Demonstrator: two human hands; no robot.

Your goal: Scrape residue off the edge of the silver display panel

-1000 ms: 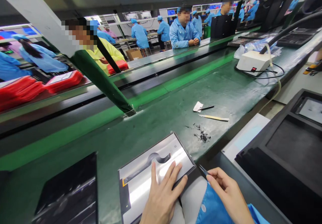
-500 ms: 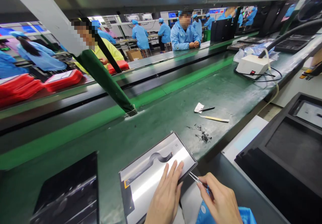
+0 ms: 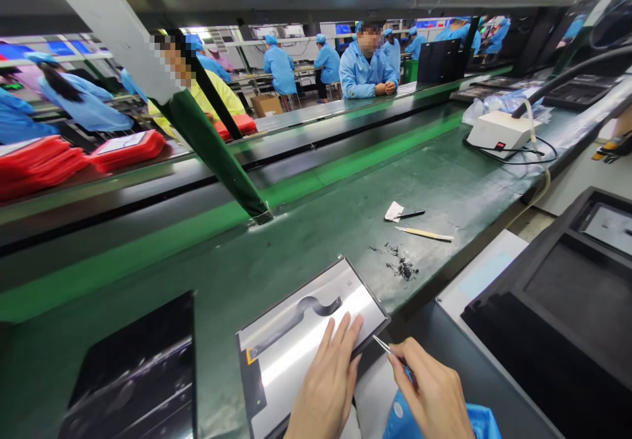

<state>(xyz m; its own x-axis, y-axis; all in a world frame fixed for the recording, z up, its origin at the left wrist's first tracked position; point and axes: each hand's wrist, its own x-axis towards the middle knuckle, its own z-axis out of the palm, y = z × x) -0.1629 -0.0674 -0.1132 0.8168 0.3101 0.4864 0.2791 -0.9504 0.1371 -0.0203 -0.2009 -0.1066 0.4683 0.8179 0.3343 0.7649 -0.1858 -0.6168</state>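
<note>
A display panel (image 3: 284, 376) with a silvery back lies on the green bench, near its front edge. A dark, curved flex cable (image 3: 296, 317) runs across that back. My left hand (image 3: 328, 380) rests flat on the panel's near right part, fingers stretched out. Metal tweezers (image 3: 383, 345) are pinched in my right hand (image 3: 427, 386). Their tips are at the panel's near edge, close to its right corner; whether they grip anything there is too small to tell. Beyond that corner sits a small heap of black scraps (image 3: 403, 268).
A glossy black panel (image 3: 138, 366) lies to the left. Farther back are a yellowish blade-shaped tool (image 3: 424, 233), a black stick with white paper (image 3: 395, 211) and a white box (image 3: 501, 133) with a hose. Black trays (image 3: 553, 294) stand right; a slanted post (image 3: 222, 156) rises behind.
The tweezer tips look closer together than before. Both hands and the panel keep nearly the same place, while the whole view has shifted slightly.
</note>
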